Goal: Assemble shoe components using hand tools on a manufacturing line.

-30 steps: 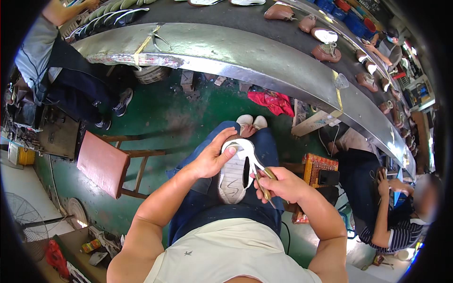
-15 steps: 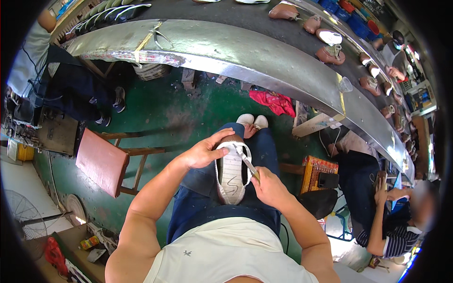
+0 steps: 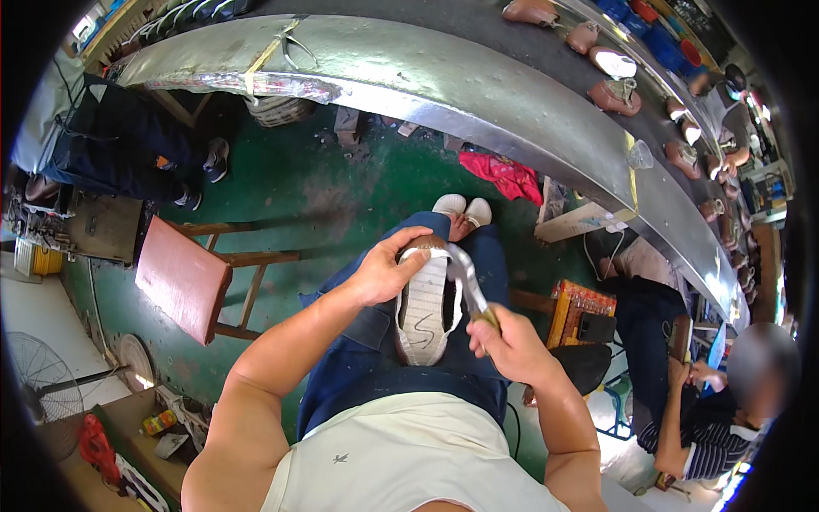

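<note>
A shoe (image 3: 424, 299) rests on my lap with its underside up and its toe pointing away from me. The bottom is pale with a dark curved pen mark, and brown upper material shows at the toe. My left hand (image 3: 388, 269) wraps round the toe's left side, thumb pressed over the edge. In my right hand (image 3: 512, 346) are metal pincers (image 3: 467, 277), gripped by the handles, whose tip is at the right side of the toe. Blur hides whether the jaws touch the shoe edge.
Ahead curves a long metal-edged bench (image 3: 375, 60) carrying several shoes and another pair of pincers (image 3: 299, 51). A pink-topped stool (image 3: 183, 277) stands at left, a fan (image 3: 43, 384) behind it. A person (image 3: 699, 427) works at right; another (image 3: 119, 145) stands far left.
The pincers have moved from over the toe's middle to its right edge, and my right hand has shifted right and slightly nearer me. My left hand keeps its hold.
</note>
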The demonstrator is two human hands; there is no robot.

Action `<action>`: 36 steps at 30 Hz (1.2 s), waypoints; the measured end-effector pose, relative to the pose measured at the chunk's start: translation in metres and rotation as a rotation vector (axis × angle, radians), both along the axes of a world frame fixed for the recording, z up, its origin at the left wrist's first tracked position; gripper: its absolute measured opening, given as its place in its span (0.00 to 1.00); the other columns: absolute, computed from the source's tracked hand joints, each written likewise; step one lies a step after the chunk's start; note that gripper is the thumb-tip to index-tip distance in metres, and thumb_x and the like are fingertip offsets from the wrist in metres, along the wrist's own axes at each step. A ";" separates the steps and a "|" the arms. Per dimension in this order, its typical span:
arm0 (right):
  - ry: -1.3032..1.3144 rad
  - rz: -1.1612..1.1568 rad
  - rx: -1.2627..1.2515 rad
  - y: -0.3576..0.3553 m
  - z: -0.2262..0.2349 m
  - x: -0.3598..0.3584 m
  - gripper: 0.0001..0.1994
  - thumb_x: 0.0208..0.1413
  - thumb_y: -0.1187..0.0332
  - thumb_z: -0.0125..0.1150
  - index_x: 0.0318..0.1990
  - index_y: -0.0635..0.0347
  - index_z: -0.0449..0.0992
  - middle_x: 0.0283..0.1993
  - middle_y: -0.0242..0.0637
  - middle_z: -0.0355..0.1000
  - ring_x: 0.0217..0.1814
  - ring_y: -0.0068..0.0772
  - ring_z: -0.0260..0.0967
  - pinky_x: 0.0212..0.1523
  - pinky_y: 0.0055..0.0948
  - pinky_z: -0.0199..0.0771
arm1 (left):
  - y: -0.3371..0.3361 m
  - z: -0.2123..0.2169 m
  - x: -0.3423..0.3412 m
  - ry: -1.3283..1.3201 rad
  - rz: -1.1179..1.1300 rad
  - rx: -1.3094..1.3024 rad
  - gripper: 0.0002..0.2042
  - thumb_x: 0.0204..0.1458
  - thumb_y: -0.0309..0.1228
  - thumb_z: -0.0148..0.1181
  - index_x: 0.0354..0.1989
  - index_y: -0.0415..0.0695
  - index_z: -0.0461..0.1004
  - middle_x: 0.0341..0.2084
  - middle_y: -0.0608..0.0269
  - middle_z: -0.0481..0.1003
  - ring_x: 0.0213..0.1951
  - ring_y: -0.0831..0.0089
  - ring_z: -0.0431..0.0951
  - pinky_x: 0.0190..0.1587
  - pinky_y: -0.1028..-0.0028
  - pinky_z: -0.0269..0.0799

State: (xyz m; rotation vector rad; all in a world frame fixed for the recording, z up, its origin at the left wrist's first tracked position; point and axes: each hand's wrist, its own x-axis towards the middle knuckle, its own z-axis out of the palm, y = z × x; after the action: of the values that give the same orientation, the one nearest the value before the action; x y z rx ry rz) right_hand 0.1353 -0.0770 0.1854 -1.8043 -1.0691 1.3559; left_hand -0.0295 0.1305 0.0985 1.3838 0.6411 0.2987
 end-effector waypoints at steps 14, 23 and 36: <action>-0.549 0.167 0.052 0.045 -0.024 -0.015 0.16 0.70 0.62 0.48 0.51 0.70 0.68 0.39 0.65 0.73 0.42 0.68 0.74 0.44 0.55 0.72 | 0.011 -0.013 -0.008 -0.102 -0.119 -0.065 0.26 0.63 0.24 0.59 0.70 0.41 0.63 0.55 0.59 0.75 0.57 0.73 0.72 0.64 0.70 0.67; -0.299 0.008 0.111 0.031 -0.042 -0.002 0.17 0.67 0.59 0.57 0.47 0.67 0.70 0.33 0.55 0.75 0.39 0.63 0.76 0.43 0.49 0.75 | 0.000 -0.017 -0.017 -0.067 -0.032 -0.089 0.27 0.64 0.29 0.58 0.71 0.37 0.60 0.59 0.55 0.72 0.61 0.71 0.69 0.66 0.71 0.64; 0.149 -0.526 -0.056 -0.027 -0.126 -0.033 0.15 0.61 0.65 0.60 0.45 0.71 0.70 0.30 0.41 0.76 0.26 0.30 0.77 0.29 0.32 0.77 | -0.088 -0.051 -0.021 0.071 0.080 0.120 0.32 0.51 0.21 0.51 0.70 0.34 0.61 0.61 0.38 0.71 0.66 0.53 0.71 0.67 0.67 0.64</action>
State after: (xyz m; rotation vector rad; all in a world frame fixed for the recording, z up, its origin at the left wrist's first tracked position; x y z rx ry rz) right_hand 0.1018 -0.1035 0.0596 -1.8195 -0.4340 1.1753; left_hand -0.0508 0.0423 0.0477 1.4906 0.7490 0.3577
